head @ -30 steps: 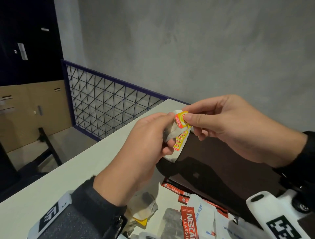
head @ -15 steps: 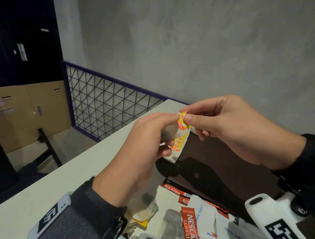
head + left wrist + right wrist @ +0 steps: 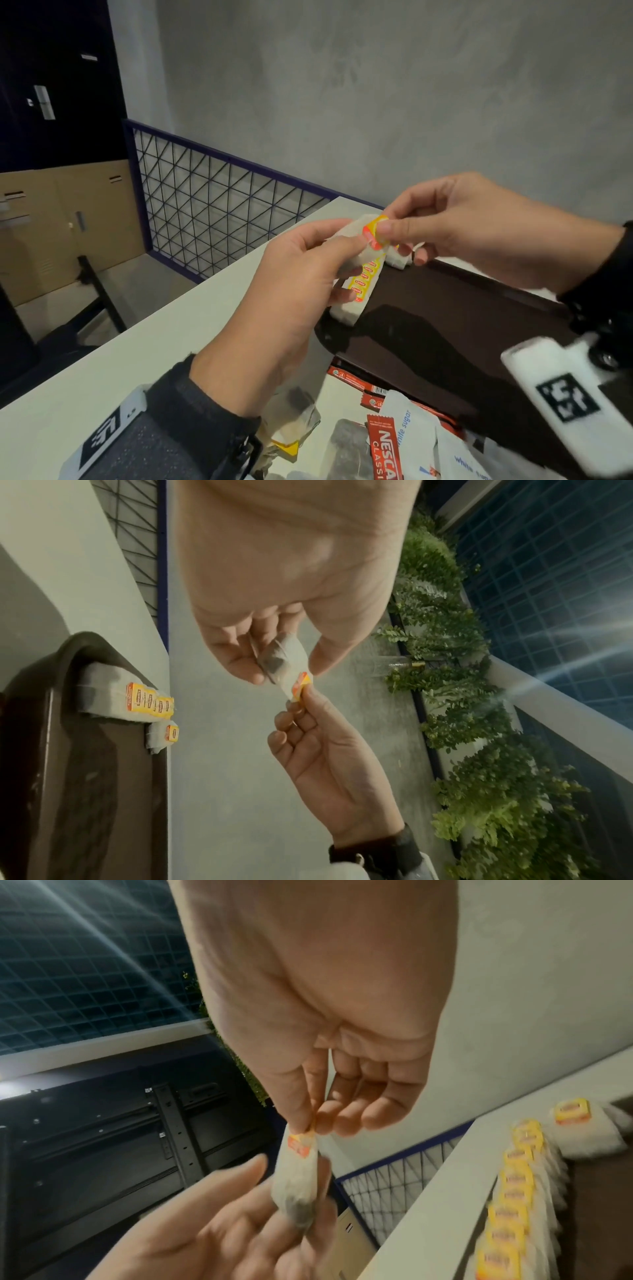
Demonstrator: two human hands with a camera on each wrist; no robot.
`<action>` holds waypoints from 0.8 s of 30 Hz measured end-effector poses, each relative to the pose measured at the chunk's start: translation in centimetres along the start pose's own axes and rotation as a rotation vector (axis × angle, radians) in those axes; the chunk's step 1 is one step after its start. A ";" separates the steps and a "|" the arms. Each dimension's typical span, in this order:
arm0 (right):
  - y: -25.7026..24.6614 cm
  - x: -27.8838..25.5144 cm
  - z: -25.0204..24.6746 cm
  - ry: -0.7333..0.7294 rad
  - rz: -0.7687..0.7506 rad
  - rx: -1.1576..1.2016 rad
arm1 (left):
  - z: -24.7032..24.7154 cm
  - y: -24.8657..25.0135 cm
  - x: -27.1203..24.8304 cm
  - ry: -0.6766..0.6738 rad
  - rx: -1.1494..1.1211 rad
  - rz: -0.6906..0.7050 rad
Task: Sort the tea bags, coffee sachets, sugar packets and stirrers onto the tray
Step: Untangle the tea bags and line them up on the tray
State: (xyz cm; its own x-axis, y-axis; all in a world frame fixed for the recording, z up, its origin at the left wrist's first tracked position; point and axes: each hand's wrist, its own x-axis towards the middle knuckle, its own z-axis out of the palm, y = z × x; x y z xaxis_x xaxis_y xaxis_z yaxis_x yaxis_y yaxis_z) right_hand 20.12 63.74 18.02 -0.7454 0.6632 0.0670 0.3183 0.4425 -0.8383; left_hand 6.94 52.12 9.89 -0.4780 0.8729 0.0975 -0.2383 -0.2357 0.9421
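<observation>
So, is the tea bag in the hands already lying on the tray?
No, both hands hold the tea bag in the air, apart from the tray.

Thin translucent paper tea bag (image 3: 346, 230) with glossy yellow tag (image 3: 374, 230), above a smooth, glossy dark brown tray (image 3: 445, 329) and matt white table (image 3: 137, 349).
</observation>
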 end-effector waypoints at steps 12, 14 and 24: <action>7.7 7.6 -5.2 -0.115 0.359 -0.453 | -1.5 0.5 1.0 0.216 -0.191 0.000; 8.8 8.4 -4.9 -0.121 0.398 -0.373 | -1.6 0.5 1.1 0.209 -0.188 -0.004; 11.7 11.4 -4.3 0.078 0.464 -0.355 | -1.6 0.2 1.1 0.209 -0.210 -0.032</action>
State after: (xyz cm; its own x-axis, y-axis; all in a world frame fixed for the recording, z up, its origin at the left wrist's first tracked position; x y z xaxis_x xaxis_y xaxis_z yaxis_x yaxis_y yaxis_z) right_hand 17.86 79.02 11.32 -0.4401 0.8723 -0.2129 0.7876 0.2612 -0.5580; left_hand 4.96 52.37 9.66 -0.6258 0.7797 -0.0196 -0.4153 -0.3119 0.8545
